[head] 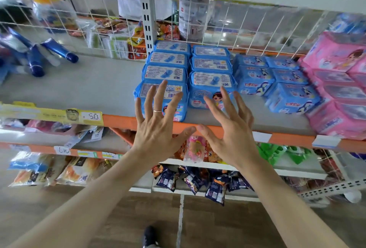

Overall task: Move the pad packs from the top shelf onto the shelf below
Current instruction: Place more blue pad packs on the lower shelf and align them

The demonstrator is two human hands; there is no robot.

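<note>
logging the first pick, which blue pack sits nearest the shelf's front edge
The front pack of the left row, behind the left hand and its spread fingers; its neighbour under the right hand sits further back.

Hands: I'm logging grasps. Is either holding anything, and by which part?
Nothing is held. The left hand and right hand are spread open in front of the front blue pad packs on the top shelf.

On the top shelf point(89, 89), pad packs point(168, 69) lie in two rows side by side, running near to far; more packs point(255, 77) sit just right of them, and tubes point(57, 51) well apart on the left. The left hand point(158, 129) and right hand point(229, 129) are before the nearest packs, above the shelf below point(301, 168)
</note>
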